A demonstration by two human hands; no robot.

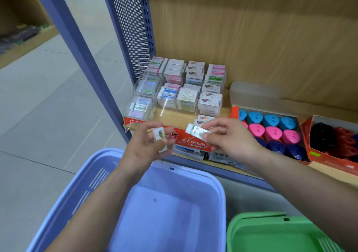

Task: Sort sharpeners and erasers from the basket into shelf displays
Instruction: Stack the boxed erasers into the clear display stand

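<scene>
My left hand (147, 145) grips a small white eraser (159, 135) with a green and brown print, held above the blue basket (93, 185). My right hand (228, 137) pinches a second white eraser (195, 131) with a green label. Both hands hover in front of the clear eraser display (174, 90) with its red "Hard Eraser" front. Stacks of wrapped erasers fill the display's compartments. To the right, a red box (235, 114) holds blue, pink and dark blue sharpeners (271, 132).
A second red box (327, 156) with black and red sharpeners sits at the far right of the wooden shelf. A green basket (271, 232) stands beside the blue one. A purple perforated upright (127, 28) bounds the shelf on the left, with tiled floor beyond.
</scene>
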